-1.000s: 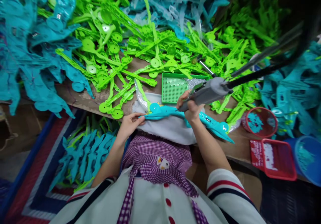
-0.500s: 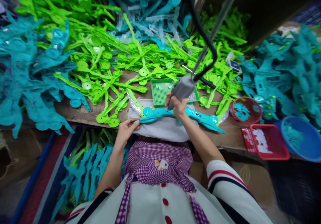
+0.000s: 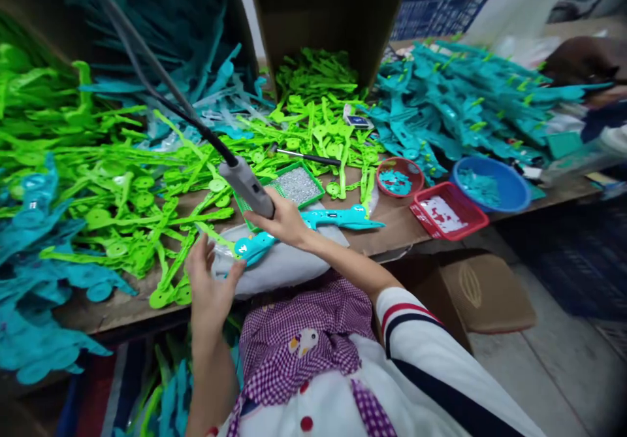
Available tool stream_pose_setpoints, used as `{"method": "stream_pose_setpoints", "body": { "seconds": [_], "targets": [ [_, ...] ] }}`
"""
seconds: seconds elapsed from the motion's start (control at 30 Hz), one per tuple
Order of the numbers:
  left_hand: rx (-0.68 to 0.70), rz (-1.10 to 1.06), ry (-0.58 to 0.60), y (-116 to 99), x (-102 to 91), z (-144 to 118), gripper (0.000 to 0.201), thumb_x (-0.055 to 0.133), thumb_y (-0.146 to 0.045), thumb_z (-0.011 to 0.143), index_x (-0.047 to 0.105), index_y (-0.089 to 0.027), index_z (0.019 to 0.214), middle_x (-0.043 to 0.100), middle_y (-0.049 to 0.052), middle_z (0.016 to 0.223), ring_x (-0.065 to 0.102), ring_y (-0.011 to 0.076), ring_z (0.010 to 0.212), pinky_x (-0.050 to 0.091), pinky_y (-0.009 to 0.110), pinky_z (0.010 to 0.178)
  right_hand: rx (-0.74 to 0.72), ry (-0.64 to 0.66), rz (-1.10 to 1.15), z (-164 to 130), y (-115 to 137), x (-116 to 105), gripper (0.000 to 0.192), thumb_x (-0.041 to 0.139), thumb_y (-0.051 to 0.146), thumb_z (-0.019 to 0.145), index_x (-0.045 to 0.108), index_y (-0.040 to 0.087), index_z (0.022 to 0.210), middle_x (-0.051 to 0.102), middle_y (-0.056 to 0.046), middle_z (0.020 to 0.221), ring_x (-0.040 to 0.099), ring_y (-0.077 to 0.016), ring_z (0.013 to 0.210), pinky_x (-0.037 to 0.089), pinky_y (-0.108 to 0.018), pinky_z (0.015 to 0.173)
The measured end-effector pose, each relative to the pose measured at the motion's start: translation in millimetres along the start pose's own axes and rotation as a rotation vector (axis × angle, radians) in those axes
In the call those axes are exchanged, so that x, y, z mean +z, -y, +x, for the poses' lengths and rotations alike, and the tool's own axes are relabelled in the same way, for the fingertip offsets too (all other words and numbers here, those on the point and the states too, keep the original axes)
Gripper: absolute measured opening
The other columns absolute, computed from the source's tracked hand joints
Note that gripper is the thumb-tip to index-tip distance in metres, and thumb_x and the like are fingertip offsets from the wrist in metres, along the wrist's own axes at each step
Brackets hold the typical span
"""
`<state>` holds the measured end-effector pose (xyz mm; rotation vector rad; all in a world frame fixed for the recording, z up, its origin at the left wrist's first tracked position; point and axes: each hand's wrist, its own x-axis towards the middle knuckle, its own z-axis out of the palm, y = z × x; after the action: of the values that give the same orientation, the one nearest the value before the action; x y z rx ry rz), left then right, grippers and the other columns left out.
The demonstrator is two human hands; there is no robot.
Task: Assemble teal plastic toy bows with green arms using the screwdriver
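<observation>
The cluttered desk (image 3: 386,228) has swung leftward in view. The right hand (image 3: 284,221) stays clamped on the grey screwdriver (image 3: 247,187); the left hand (image 3: 208,287), apparently eased apart, touches the teal toy part (image 3: 313,223) at its 8 o'clock end.

Bench access: bare wood strip (image 3: 392,228) open between teal toy part (image 3: 313,223) and red tray (image 3: 443,210). Left blocked by green plastic pieces (image 3: 132,195) (heaped to the edge); rear by cardboard box (image 3: 333,19); screw tray (image 3: 289,185) crowds the middle.
</observation>
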<state>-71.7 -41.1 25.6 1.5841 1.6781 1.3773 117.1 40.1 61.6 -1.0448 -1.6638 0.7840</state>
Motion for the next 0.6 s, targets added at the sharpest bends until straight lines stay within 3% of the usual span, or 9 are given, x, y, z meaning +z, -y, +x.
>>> {"method": "stream_pose_setpoints", "body": {
  "seconds": [0.07,0.13,0.23,0.33,0.43,0.5,0.6],
  "targets": [
    [0.053,-0.335,0.104,-27,35.1,30,0.092,0.085,-0.06,0.066,0.047,-0.03,0.144,0.051,0.013,0.144,0.06,0.0291,0.126,0.05,0.042,0.107,-0.062,0.037,-0.024,-7,2,-5,0.042,0.062,0.047,0.09,0.054,0.029,0.127,0.069,0.001,0.125,0.066,-0.0203,0.109,0.056,-0.036,0.092],
    [0.043,-0.537,0.154,-49,68.4,55,0.077,0.081,-0.063,0.069,0.055,-0.027,0.132,0.064,0.01,0.126,0.068,0.0246,0.111,0.055,0.037,0.098,-0.157,0.038,-0.071,-19,-3,-22,0.049,0.063,0.045,0.091,0.052,0.027,0.135,0.066,-0.005,0.133,0.064,-0.0224,0.119,0.055,-0.04,0.1],
    [0.041,-0.66,0.048,-65,95.6,73,0.062,0.081,-0.056,0.074,0.056,-0.025,0.122,0.07,0.004,0.102,0.072,0.0186,0.094,0.056,0.034,0.093,-0.17,-0.122,-0.219,-46,-25,-79,0.042,0.062,0.043,0.092,0.059,0.027,0.131,0.071,-0.007,0.124,0.067,-0.0225,0.11,0.055,-0.045,0.098],
    [0.041,-0.653,-0.017,-60,98.8,75,0.062,0.085,-0.049,0.07,0.055,-0.025,0.119,0.071,0.001,0.095,0.071,0.0168,0.09,0.056,0.033,0.094,0.095,-0.273,-0.42,-71,-61,-164,0.028,0.057,0.038,0.095,0.068,0.02,0.114,0.075,-0.008,0.11,0.07,-0.0216,0.096,0.056,-0.041,0.089],
    [-0.032,-0.604,-0.051,-43,97.5,72,0.062,0.086,-0.047,0.068,0.054,-0.024,0.115,0.071,0.001,0.095,0.071,0.0166,0.089,0.056,0.032,0.093,0.461,-0.223,-0.807,-75,-97,-243,0.026,0.054,0.027,0.093,0.073,0.015,0.106,0.075,-0.015,0.11,0.069,-0.0267,0.1,0.053,-0.042,0.091],
    [-0.061,-0.603,-0.12,-35,97.6,70,0.062,0.087,-0.044,0.066,0.053,-0.023,0.114,0.071,0.001,0.094,0.071,0.0167,0.09,0.056,0.033,0.094,0.611,-0.162,-0.995,-65,-118,-276,0.031,0.048,0.027,0.095,0.073,0.015,0.111,0.073,-0.016,0.118,0.067,-0.0297,0.109,0.051,-0.043,0.094],
    [-0.038,-0.589,-0.218,-29,94.5,67,0.062,0.087,-0.041,0.066,0.052,-0.026,0.114,0.071,0.0,0.093,0.071,0.0169,0.09,0.056,0.036,0.096,0.664,0.019,-1.118,-40,-141,-294,0.038,0.044,0.029,0.098,0.066,0.02,0.127,0.067,-0.014,0.132,0.063,-0.0296,0.12,0.05,-0.041,0.096]
  ]
}}
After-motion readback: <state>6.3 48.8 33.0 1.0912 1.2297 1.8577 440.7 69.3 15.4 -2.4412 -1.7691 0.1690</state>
